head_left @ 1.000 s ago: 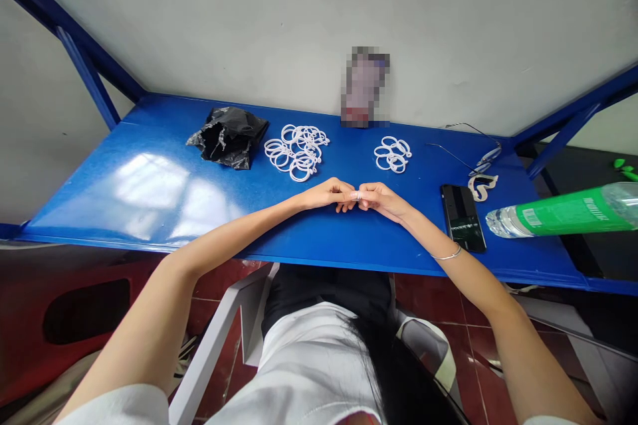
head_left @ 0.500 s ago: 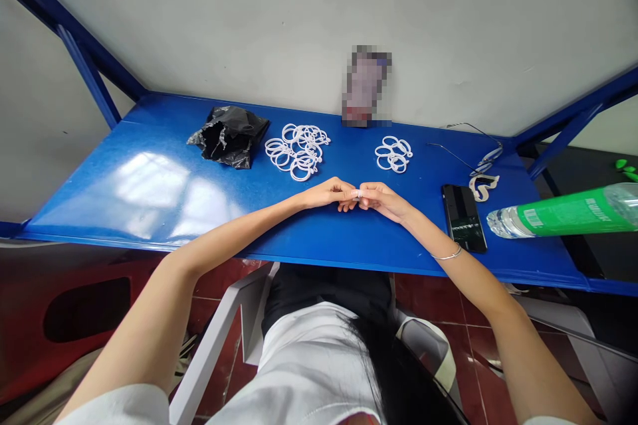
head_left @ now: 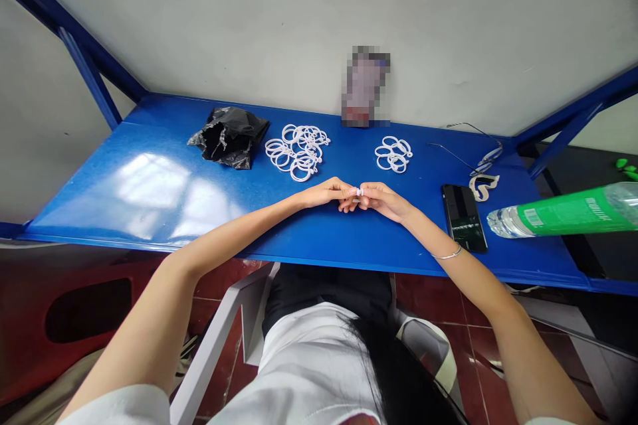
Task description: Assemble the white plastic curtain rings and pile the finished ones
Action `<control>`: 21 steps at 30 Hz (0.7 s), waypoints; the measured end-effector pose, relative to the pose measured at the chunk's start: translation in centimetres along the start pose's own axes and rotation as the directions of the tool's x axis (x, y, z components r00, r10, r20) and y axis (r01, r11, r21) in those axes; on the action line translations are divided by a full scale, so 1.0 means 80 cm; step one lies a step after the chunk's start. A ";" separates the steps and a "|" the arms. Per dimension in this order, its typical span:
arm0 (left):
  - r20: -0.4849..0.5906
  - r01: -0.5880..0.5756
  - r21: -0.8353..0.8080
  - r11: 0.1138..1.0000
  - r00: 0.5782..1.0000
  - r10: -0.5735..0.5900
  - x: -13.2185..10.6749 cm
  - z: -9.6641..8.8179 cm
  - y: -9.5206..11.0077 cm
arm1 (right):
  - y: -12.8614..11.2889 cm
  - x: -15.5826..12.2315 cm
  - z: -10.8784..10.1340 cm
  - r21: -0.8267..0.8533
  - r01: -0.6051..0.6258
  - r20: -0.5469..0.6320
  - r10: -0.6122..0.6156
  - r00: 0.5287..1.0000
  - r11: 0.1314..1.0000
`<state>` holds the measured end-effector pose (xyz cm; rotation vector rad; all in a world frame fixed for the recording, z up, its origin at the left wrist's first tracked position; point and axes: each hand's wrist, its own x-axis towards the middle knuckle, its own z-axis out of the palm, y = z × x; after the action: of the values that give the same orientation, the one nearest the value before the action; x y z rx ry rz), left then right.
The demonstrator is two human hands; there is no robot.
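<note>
Above the front half of the blue table, my left hand (head_left: 333,194) and my right hand (head_left: 383,200) meet fingertip to fingertip. Both are closed in a pinch on one small white ring (head_left: 359,192), mostly hidden by the fingers. Beyond my left hand lies a larger pile of white rings (head_left: 302,146) with small round eyelets, which look like curtain rings. A smaller group of the same white rings (head_left: 393,154) lies beyond my right hand.
On the blue table (head_left: 299,239), a crumpled black plastic bag (head_left: 229,136) is at left. To the right are a phone (head_left: 464,218), eyeglasses (head_left: 486,159), a pale curved item (head_left: 483,187) and a green-labelled bottle (head_left: 568,210). A blurred upright object (head_left: 366,87) stands by the wall.
Almost nothing differs. The fingers of both hands have shifted slightly around the white ring, and a little more of it shows between them.
</note>
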<state>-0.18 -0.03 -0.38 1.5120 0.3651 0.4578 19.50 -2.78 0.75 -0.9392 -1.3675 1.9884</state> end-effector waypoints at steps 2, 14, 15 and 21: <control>-0.001 0.015 -0.003 1.000 1.000 -0.015 0.000 0.000 0.000 | 0.000 0.000 -0.001 -0.001 -0.003 0.007 0.003 1.000 1.000; 0.073 -0.035 0.028 0.999 0.997 0.033 -0.001 -0.001 0.000 | 0.000 0.000 -0.006 -0.050 -0.009 0.102 0.014 0.995 0.999; 0.078 -0.035 0.037 0.999 0.996 0.032 -0.001 -0.001 0.000 | 0.000 -0.001 -0.005 -0.063 -0.012 0.111 0.019 0.994 0.998; 0.060 -0.023 0.076 0.997 0.998 0.019 -0.001 0.001 0.003 | 0.000 0.000 -0.007 -0.074 -0.029 0.095 0.036 0.995 0.997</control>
<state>-0.24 -0.11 -0.12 1.6016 0.3239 0.4186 19.94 -2.48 0.65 -0.9137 -1.4945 2.0443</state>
